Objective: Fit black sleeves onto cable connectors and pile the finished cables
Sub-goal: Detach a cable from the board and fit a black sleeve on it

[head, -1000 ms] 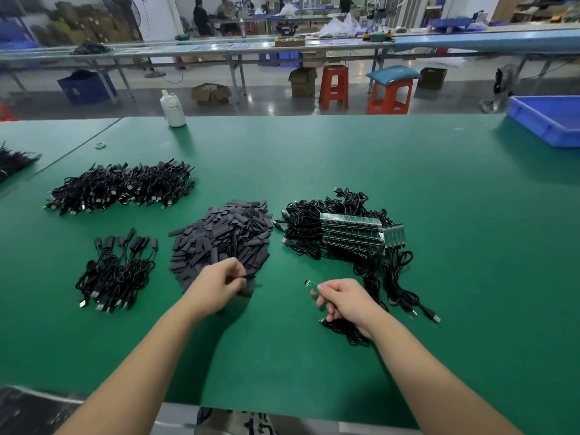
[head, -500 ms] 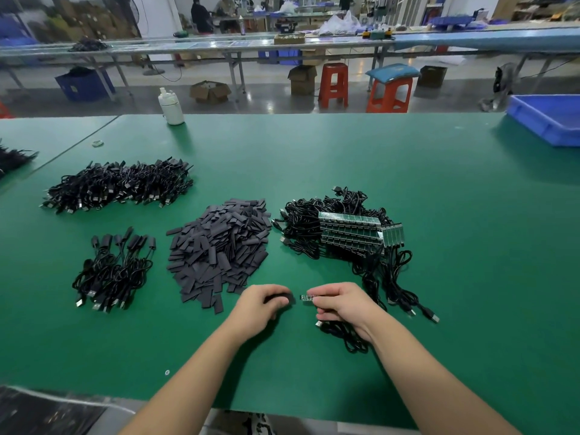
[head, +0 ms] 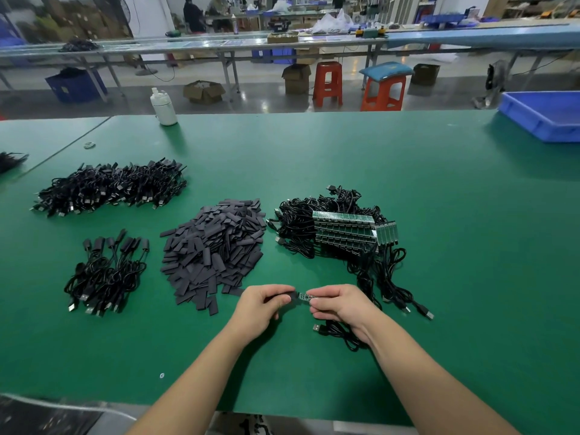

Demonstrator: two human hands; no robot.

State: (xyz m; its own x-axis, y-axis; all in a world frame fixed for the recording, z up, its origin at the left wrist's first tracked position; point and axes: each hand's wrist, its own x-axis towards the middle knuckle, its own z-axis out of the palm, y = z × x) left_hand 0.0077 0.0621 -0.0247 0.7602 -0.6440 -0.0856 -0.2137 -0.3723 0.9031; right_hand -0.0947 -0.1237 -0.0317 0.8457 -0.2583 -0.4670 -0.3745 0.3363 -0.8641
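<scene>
**Head view: sleeve meeting connector, mid-fit**

Head camera stock, largest first:

- Green surface [head: 408,183], carrying all items below.
- Raw cables with bare green boards [head: 342,230], heaped right of centre, some leads trailing toward the near edge.
- Loose black sleeves [head: 216,246], 1 heap at centre.
- Large finished pile [head: 110,189], far left; small finished pile [head: 106,274], near left, its sleeved ends pointing away.
- Left hand [head: 260,309]: fingers curled, pinching 1 black sleeve [head: 292,297] at its tip.
- Right hand [head: 339,306]: fingers curled, pinching 1 connector board [head: 304,297]; its cable [head: 339,334] loops under the wrist.

Step in hand, by judgement: sleeve mouth appears to touch the board end between both hands; how far it overlaps cannot be told. Next move likely calls for keeping the flat sleeve open and square to the board, then sliding it fully over before laying the cable on the small pile.
</scene>
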